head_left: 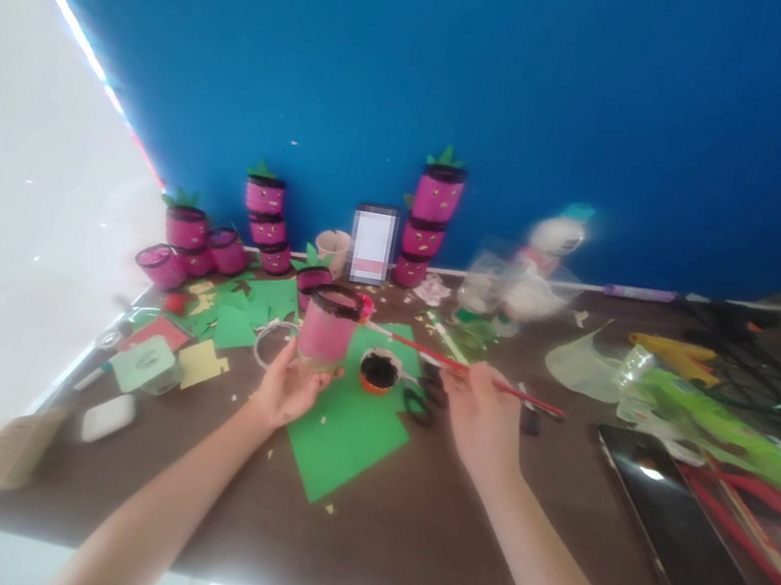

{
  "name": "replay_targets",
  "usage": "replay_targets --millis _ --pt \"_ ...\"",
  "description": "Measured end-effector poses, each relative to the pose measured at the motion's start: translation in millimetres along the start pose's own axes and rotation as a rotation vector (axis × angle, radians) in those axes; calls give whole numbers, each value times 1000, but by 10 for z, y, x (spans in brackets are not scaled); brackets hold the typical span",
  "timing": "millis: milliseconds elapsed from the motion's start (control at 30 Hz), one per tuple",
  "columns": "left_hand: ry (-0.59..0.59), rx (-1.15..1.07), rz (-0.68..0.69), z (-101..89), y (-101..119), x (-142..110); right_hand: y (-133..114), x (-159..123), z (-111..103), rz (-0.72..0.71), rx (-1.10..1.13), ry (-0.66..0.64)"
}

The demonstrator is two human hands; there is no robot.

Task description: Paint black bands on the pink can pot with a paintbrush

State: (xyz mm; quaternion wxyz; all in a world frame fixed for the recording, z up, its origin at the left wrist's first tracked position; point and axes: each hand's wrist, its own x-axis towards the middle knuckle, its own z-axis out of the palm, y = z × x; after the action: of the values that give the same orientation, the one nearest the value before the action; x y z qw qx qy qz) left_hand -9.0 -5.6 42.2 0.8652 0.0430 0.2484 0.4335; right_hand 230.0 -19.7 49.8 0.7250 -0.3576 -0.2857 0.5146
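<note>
My left hand (pixel 286 387) is wrapped round a pink cup with a black rim (pixel 327 327), held just above a green paper sheet (pixel 345 425). My right hand (pixel 482 413) pinches a red-handled paintbrush (pixel 457 365) whose tip reaches the cup's rim. A small orange pot of black paint (pixel 378 371) sits on the green sheet between the two hands. Black scissors (pixel 421 400) lie beside the pot.
Several finished pink cups with green leaf tops (pixel 438 193) stand stacked along the blue wall. Paper scraps (pixel 203 363) lie at the left. A dark phone (pixel 678 520), a glue gun (pixel 675 355) and cut plastic bottles (pixel 706 415) lie at the right.
</note>
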Motion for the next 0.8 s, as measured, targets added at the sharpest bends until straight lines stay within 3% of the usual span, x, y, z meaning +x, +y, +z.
replay_targets --millis 200,367,533,700,800 --pt "-13 -49 -34 -39 12 -9 16 0 6 -6 -19 70" --pt "-43 -43 -54 -57 15 -7 4 -4 23 15 11 21" --pt "-65 -51 -71 -72 16 -15 -4 -4 25 3 -12 73" --pt "-67 -46 -66 -81 18 -14 -14 -24 41 11 -2 12" --pt "-62 -44 -72 -89 23 -11 1 -32 46 22 -2 44"
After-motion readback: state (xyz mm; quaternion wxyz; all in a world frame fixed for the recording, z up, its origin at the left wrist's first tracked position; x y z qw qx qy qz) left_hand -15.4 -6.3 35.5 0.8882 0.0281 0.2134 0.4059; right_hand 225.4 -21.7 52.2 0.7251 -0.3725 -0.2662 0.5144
